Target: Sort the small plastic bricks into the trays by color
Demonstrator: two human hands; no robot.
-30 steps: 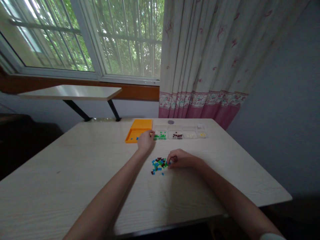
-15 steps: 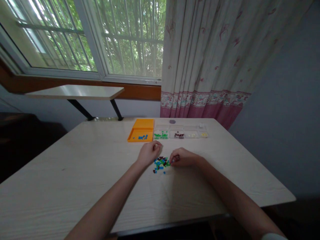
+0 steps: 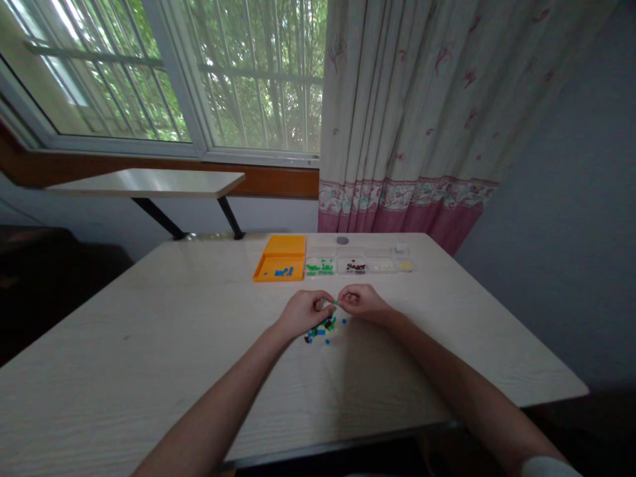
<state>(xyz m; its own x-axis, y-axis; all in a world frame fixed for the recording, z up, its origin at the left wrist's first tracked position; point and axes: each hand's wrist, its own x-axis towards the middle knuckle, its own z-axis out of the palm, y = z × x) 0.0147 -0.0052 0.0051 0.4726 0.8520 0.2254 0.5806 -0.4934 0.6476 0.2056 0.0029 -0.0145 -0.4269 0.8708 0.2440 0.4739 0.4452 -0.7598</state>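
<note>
Above a pile of small toy bricks (image 3: 322,331), my hands meet at one small green brick (image 3: 336,303). My right hand (image 3: 362,303) pinches it from the right, its other fingers curled in. From the left, the thumb and forefinger of my left hand (image 3: 304,313) close around the same brick. Part of the blue, green and dark brown pile is hidden under my left hand. A single blue brick (image 3: 344,321) lies right of the pile, and another blue brick (image 3: 327,342) lies in front of it.
Behind my hands, an open orange box (image 3: 279,279) holds blue bricks. Beside it, a clear divided case (image 3: 368,272) has green, dark brown, whitish and yellow pieces in separate compartments. A raised shelf (image 3: 149,182) stands at the table's back left, near the window. A curtain hangs behind the table.
My right hand has risen away from the pile with a green brick. My left hand has moved right and down to meet it, now covering part of the pile.
</note>
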